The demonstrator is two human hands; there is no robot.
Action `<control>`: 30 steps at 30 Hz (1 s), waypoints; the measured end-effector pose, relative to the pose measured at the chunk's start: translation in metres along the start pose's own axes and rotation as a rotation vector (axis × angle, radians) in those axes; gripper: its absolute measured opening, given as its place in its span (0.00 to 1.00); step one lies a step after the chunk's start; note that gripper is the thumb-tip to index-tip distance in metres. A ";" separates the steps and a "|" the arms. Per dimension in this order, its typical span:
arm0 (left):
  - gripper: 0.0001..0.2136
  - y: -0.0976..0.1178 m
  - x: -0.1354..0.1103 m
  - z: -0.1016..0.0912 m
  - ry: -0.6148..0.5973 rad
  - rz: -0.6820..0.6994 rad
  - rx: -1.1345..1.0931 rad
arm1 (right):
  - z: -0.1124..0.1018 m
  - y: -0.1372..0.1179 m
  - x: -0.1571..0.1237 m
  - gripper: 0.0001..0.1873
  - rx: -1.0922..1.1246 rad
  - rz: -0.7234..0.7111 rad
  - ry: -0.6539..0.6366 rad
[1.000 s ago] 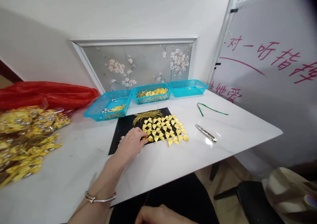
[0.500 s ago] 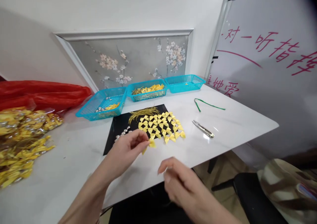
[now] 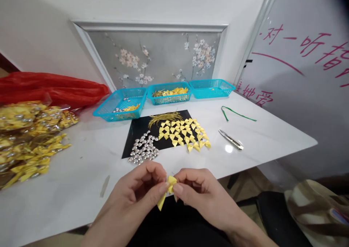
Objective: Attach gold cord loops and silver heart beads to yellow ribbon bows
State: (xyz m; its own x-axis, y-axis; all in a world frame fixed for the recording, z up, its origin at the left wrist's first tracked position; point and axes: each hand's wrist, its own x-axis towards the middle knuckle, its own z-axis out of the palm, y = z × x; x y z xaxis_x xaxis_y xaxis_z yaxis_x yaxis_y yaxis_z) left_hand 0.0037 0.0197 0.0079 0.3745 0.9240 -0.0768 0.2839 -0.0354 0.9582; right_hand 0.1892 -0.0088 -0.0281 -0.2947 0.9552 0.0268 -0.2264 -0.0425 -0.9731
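Observation:
A yellow ribbon bow [image 3: 171,181] is pinched between my two hands just over the table's front edge, one tail hanging down to the left. My left hand [image 3: 144,190] grips its left side between thumb and fingertips. On the other side, my right hand [image 3: 197,188] holds it with thumb and bent forefinger. Beyond my hands, a black mat [image 3: 136,130] carries silver beads [image 3: 143,148], a bundle of gold cords [image 3: 166,118] and several yellow bows [image 3: 185,130] in rows, some spilling onto the white tabletop.
Three blue baskets stand along the wall: the left one [image 3: 109,110] with beads and yellow pieces, the middle one [image 3: 170,99] with yellow pieces, the right one [image 3: 215,90]. Thread snips [image 3: 231,139] and a green cord [image 3: 238,114] lie right. Bagged yellow ornaments [image 3: 29,138] lie left.
My left hand has drawn the yellow bow back toward me, and my right hand has come in and taken its other side. The silver beads are now uncovered. The view has shifted slightly.

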 end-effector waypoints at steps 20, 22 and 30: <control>0.17 -0.014 -0.027 0.000 0.265 -0.137 -0.278 | 0.007 -0.004 -0.001 0.20 -0.047 -0.008 0.008; 0.15 -0.012 -0.029 0.004 0.268 -0.170 -0.314 | 0.008 -0.002 -0.002 0.19 -0.072 -0.007 0.014; 0.16 -0.012 -0.032 0.020 0.313 -0.209 -0.534 | 0.014 0.004 -0.002 0.22 -0.033 0.018 0.056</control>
State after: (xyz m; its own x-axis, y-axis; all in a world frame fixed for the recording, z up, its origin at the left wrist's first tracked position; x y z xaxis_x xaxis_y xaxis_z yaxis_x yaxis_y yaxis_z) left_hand 0.0065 -0.0168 -0.0072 0.0614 0.9611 -0.2695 -0.1850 0.2763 0.9431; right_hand 0.1763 -0.0153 -0.0290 -0.2459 0.9693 -0.0023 -0.1907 -0.0507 -0.9803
